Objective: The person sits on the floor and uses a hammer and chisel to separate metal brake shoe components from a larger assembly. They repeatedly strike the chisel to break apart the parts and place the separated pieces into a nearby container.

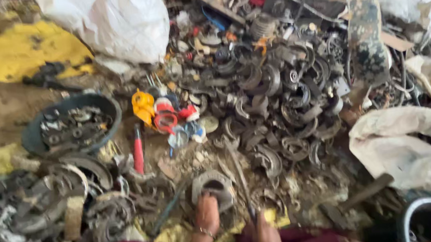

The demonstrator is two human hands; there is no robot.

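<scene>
We see only part of our left hand (207,216) on a curved metal piece (212,184); right hand (266,237) blurred, grips unclear.

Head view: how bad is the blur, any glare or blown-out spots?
Head view: motion blur over the whole frame, so the pile of curved metal parts smears and edges are soft; the left hand and right hand at the bottom edge are blurred too. The white sack at the top is close to overexposed. Lighting is flat daylight, without hard shadows.
</scene>
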